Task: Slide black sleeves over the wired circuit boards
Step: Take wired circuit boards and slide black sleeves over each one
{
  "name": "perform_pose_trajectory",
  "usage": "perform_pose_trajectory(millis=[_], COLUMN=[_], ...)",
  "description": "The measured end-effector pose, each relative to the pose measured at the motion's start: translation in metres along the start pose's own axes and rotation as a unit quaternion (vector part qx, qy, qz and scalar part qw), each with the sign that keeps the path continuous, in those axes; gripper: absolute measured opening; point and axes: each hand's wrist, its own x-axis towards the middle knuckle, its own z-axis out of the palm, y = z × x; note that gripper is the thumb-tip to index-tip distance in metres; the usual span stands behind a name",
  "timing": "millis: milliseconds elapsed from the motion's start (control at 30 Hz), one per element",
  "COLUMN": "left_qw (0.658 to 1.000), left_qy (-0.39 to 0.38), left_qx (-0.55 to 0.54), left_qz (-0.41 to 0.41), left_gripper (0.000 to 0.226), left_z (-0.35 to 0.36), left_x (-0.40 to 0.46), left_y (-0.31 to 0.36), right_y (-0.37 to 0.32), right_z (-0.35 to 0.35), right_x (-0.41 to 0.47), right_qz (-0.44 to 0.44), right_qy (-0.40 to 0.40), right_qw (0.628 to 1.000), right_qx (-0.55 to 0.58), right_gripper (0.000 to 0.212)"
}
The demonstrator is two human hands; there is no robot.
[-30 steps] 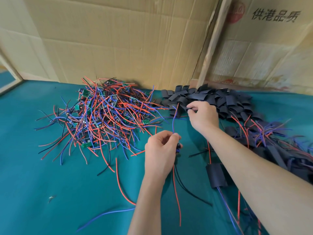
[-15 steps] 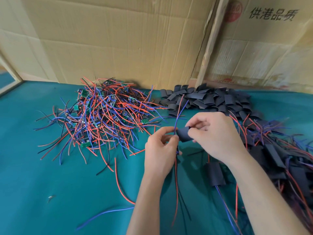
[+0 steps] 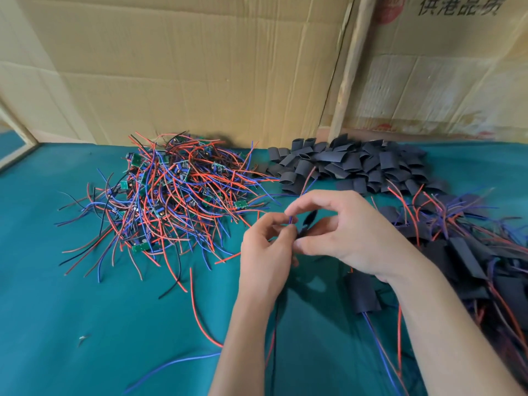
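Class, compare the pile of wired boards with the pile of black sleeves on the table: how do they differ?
The pile of wired boards is a tangle of red, blue and black wires with small green boards; the pile of black sleeves is one dark colour. The wires are long, thin and splay outward; the sleeves are short, flat tubes. Both lie on the green cloth by the cardboard.

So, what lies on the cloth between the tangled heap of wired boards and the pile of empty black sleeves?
In the head view only loose red and blue wire ends cross from the heap of wired boards toward the sleeve pile.
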Motion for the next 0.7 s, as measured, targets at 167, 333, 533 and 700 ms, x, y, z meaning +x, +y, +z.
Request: perform_pose_trajectory(millis=[167,333,533,700], left_qw=[1.000,0.999,0.999,0.999], left_qy=[0.000,-0.010,-0.017,-0.014], left_qx=[-0.023,-0.046,-0.026,-0.009], left_qz=[-0.007,0.001,0.033,0.045], left_gripper=[0.016,0.007,0.013,0.014], left_z=[-0.002,0.000,0.001,0.002], left_x=[-0.002,-0.005,-0.007,-0.006], left_y=[0.002,0.005,0.006,0.005], right_y=[0.008,0.010,0.018,0.020], right_z=[0.000,0.004,0.010,0.005], right_x=[0.003,0.003,0.007,0.006], right_qz=[-0.003,0.008,0.052,0.070], right_qy=[0.054,0.106,0.153,0.147], right_qw=[0.998,0.991,0.983,0.983], right_qx=[0.012,0.076,0.089,0.088], right_gripper=[0.022,0.019,0.021,0.021])
